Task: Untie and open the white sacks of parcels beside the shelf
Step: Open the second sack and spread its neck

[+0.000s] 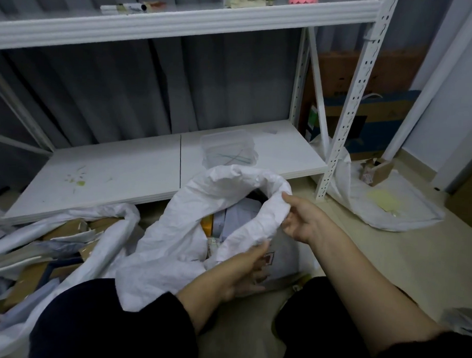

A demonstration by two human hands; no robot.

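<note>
A white woven sack stands on the floor before me, its mouth open and the rim rolled down. Inside it show parcels, white and orange. My right hand grips the rolled rim on the right side. My left hand holds the same rim lower down, at the near edge. A second white sack lies open at the left, with brown boxes and grey mailers spilling from it. A third white sack lies flat to the right of the shelf post.
The white metal shelf stands just behind the sacks, with a clear plastic box on its lowest board. Its slotted post rises at the right. Cardboard boxes lean on the wall behind. My dark-clothed knees fill the bottom.
</note>
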